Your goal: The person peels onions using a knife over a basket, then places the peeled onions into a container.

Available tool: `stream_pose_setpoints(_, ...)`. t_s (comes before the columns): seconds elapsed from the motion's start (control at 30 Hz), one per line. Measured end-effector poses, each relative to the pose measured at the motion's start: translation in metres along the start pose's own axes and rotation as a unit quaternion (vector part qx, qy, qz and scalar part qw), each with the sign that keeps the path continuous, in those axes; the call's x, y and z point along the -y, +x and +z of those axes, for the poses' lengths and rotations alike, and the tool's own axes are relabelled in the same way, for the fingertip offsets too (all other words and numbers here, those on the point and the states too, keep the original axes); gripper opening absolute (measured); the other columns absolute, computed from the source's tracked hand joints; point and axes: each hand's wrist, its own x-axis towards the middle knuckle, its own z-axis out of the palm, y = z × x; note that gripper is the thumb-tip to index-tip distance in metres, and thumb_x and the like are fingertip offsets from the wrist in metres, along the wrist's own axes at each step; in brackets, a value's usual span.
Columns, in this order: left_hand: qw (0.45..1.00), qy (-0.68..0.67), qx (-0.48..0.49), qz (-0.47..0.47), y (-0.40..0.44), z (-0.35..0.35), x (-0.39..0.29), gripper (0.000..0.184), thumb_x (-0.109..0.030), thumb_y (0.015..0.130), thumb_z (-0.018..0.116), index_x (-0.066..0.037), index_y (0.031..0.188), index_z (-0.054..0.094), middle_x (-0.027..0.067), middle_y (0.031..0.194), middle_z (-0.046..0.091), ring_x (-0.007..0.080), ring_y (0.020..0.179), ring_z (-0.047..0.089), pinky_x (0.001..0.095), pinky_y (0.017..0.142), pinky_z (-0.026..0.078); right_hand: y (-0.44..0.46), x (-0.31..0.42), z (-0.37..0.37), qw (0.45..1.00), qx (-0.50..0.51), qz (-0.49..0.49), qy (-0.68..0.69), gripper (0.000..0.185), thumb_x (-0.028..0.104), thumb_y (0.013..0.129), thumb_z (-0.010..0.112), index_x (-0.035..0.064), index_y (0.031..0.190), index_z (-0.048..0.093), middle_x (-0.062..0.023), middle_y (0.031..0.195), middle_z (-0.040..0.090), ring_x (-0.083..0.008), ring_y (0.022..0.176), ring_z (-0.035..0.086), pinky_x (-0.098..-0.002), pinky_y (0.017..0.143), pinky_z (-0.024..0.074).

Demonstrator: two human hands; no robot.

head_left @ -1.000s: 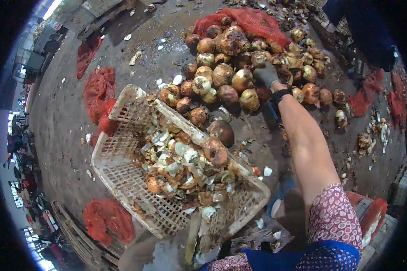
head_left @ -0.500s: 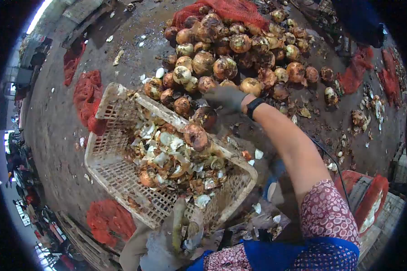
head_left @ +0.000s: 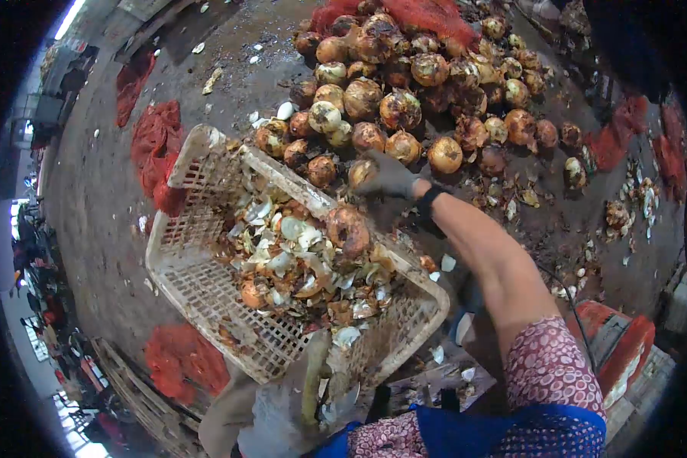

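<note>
My right hand [head_left: 391, 177], in a grey glove with a dark band at the wrist, has its fingers round a brownish onion [head_left: 362, 174] just beyond the crate's far rim. Behind it lies a large heap of dirty onions [head_left: 401, 109] on the floor. A tilted, dirty white plastic crate [head_left: 191, 263] stands before me with onion skins and scraps [head_left: 286, 252] in it. One brown onion [head_left: 348, 230] rests by the crate's upper rim. My left hand cannot be made out; only greyish cloth-like shapes show at the bottom edge.
Red mesh covers part of the heap [head_left: 427, 19]. More red mesh bags lie left [head_left: 156, 137], lower left [head_left: 183, 362] and right [head_left: 622, 133]. A filled red-and-white sack [head_left: 622, 355] is at the lower right. Wooden planks [head_left: 133, 397] lie at the lower left.
My right hand has moved from the heap toward the crate and has closed round an onion. The dark onion that lay beside the crate rim no longer shows there. The view has shifted slightly.
</note>
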Motion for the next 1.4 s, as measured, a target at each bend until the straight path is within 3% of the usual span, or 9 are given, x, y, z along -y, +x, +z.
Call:
stream_pose_setpoints(0.13,0.996,-0.044,-0.057,0.049,-0.001,0.002,-0.021,0.057,-0.008,0.089,0.061,0.000,0.140,0.037,0.0157,0.092,0.067,0.0222,0.074,0.066,0.0338,0.061,0.053,-0.041,0.080,-0.075,0.902,0.072,0.020,0.425,0.057,0.028,0.078,0.075,0.0035,0.125,0.053,-0.0098,0.109,0.064,-0.0169,0.094,0.064,-0.0292,0.077,0.0562)
stream_pose_setpoints(0.27,0.961,-0.087,-0.212,0.156,0.007,-0.003,-0.037,0.065,-0.006,0.089,0.063,-0.001,0.145,0.030,0.0125,0.102,0.064,0.0169,0.085,0.062,0.0295,0.066,0.053,-0.109,0.228,-0.098,0.833,0.170,-0.091,0.519,0.058,0.046,0.087,0.061,0.0025,0.125,0.053,-0.0121,0.111,0.064,-0.0243,0.096,0.066,-0.0377,0.082,0.0561)
stream_pose_setpoints(0.4,0.814,-0.352,-0.356,0.294,0.019,-0.003,-0.038,0.080,-0.009,0.084,0.072,0.003,0.146,0.024,0.0203,0.138,0.046,0.0251,0.119,0.054,0.0352,0.095,0.050,-0.169,0.310,-0.079,0.823,0.182,-0.059,0.534,0.065,0.059,0.090,0.049,0.0039,0.125,0.053,-0.0123,0.112,0.065,-0.0253,0.095,0.067,-0.0402,0.081,0.0561)
stream_pose_setpoints(0.47,0.818,-0.179,-0.434,0.332,0.016,-0.009,-0.033,0.094,-0.017,0.078,0.080,0.002,0.148,0.019,0.0193,0.140,0.043,0.0270,0.127,0.048,0.0365,0.103,0.043,-0.188,0.331,-0.048,0.788,0.136,-0.070,0.597,0.065,0.058,0.091,0.047,0.0039,0.125,0.053,-0.0122,0.112,0.065,-0.0256,0.094,0.067,-0.0410,0.081,0.0563)
stream_pose_setpoints(0.8,0.807,-0.371,-0.310,0.340,-0.007,-0.014,-0.006,0.055,-0.023,0.090,0.067,0.001,0.134,0.045,0.0107,0.118,0.059,0.0157,0.106,0.055,0.0311,0.096,0.044,-0.256,0.338,0.003,0.859,0.121,-0.025,0.497,0.054,0.054,0.093,0.051,0.0114,0.127,0.054,-0.0081,0.114,0.064,-0.0181,0.101,0.064,-0.0352,0.076,0.0558)
stream_pose_setpoints(0.93,0.848,-0.278,-0.329,0.308,-0.021,-0.021,-0.015,0.044,-0.023,0.092,0.063,0.000,0.129,0.053,0.0086,0.121,0.060,0.0179,0.111,0.055,0.0334,0.099,0.043,-0.239,0.330,0.002,0.879,0.128,-0.021,0.458,0.050,0.021,0.085,0.065,0.0045,0.129,0.049,-0.0038,0.097,0.065,-0.0141,0.078,0.065,-0.0284,0.068,0.0545)
stream_pose_setpoints(1.07,0.755,-0.520,-0.293,0.271,-0.001,-0.016,-0.003,0.029,-0.024,0.097,0.057,-0.002,0.115,0.058,0.0040,0.102,0.063,0.0085,0.091,0.055,0.0268,0.083,0.047,-0.237,0.339,-0.001,0.889,0.121,-0.102,0.430,0.063,0.025,0.078,0.073,0.0036,0.131,0.046,-0.0065,0.104,0.063,-0.0154,0.085,0.064,-0.0307,0.074,0.0546)
stream_pose_setpoints(1.2,0.744,-0.514,-0.371,0.210,-0.014,-0.025,-0.007,0.020,-0.017,0.099,0.052,-0.002,0.111,0.059,0.0020,0.088,0.063,0.0081,0.079,0.056,0.0278,0.068,0.047,-0.234,0.310,-0.002,0.821,0.123,-0.089,0.550,0.079,0.036,0.072,0.079,0.0024,0.135,0.044,-0.0082,0.113,0.061,-0.0175,0.097,0.063,-0.0336,0.084,0.0534)
stream_pose_setpoints(1.4,0.896,-0.039,-0.349,0.271,-0.020,-0.008,0.001,0.034,-0.017,0.088,0.060,-0.004,0.119,0.053,0.0224,0.081,0.064,0.0395,0.074,0.064,0.0451,0.064,0.052,-0.244,0.311,-0.019,0.847,0.065,-0.104,0.517,0.080,0.034,0.070,0.079,0.0024,0.135,0.044,-0.0066,0.116,0.061,-0.0185,0.098,0.063,-0.0343,0.085,0.0536)
